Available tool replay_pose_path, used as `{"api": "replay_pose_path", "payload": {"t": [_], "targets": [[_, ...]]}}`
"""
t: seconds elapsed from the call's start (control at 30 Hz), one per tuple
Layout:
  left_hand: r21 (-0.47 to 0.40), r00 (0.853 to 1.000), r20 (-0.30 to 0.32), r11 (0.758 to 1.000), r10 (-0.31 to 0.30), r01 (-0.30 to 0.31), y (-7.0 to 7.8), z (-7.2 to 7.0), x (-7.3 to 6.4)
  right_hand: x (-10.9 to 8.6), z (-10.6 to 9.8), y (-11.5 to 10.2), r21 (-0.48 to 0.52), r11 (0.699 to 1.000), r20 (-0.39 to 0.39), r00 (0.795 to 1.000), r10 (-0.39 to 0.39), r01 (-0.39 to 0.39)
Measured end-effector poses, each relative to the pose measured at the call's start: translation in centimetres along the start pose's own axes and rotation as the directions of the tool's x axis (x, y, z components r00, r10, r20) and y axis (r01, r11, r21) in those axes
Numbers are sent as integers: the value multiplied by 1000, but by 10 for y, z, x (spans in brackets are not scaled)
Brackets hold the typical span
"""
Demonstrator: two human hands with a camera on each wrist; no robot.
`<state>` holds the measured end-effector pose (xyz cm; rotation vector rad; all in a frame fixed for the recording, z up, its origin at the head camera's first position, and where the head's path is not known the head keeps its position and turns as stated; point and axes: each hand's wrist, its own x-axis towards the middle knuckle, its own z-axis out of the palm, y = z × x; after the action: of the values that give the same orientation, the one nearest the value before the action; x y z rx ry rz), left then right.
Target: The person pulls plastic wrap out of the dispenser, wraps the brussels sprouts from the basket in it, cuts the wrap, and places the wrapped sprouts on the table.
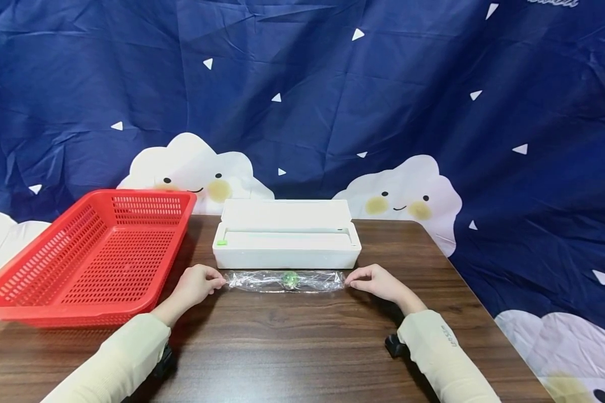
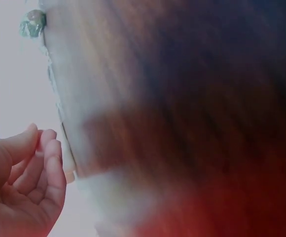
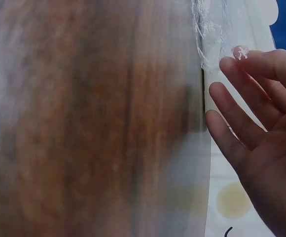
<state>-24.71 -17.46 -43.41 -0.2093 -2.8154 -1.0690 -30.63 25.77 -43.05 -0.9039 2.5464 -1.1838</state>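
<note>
A strip of clear cling film (image 1: pixel 262 282) stretches sideways between both hands, with a small round green item (image 1: pixel 290 279) wrapped at its middle. My left hand (image 1: pixel 198 284) pinches the left end between thumb and fingertips, and my right hand (image 1: pixel 380 284) pinches the right end. In the right wrist view, crinkled film shows at the thumb and index fingertips (image 3: pixel 240 52), while the other fingers spread loosely. The left wrist view has the wrapped green item (image 2: pixel 33 23) at the upper left. Right behind the strip stands a white cling film dispenser (image 1: pixel 287 257), its lid raised.
A red perforated plastic basket (image 1: pixel 173 257) stands at the left on the brown wooden table (image 1: pixel 282 347). The dispenser carries a green slider (image 1: pixel 222 242) on its left front edge. Behind the table hangs a blue cloth (image 1: pixel 302 112) with clouds and white triangles.
</note>
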Motion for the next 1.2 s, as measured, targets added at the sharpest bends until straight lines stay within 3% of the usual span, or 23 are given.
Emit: {"api": "replay_pose_path", "payload": {"t": [0.13, 0.4, 0.57, 0.73, 0.93, 1.07, 1.2], "targets": [[17, 999, 30, 1000, -22, 21, 0, -3, -2, -3, -1, -1, 23, 998, -11, 998, 54, -54], [39, 998, 46, 998, -41, 39, 3, -9, -2, -8, -6, -5, 22, 998, -60, 996, 63, -62], [36, 998, -26, 998, 50, -49, 15, -13, 3, -6, -6, -11, 30, 998, -131, 989, 65, -61], [60, 983, -107, 988, 151, -145, 29, -13, 9, 0, -5, -21, 49, 997, -159, 985, 65, -58], [3, 964, -194, 983, 179, -182, 43, -6, 13, 12, 0, -28, 53, 998, -168, 985, 38, -29], [-47, 965, -178, 978, 194, -205, 50, 4, 18, 21, 5, -32, 69, 998, -154, 988, 21, -10], [-113, 963, -122, 961, 240, -254, 59, 15, 24, 29, 12, -39, 72, 997, -134, 991, -4, 14]]}}
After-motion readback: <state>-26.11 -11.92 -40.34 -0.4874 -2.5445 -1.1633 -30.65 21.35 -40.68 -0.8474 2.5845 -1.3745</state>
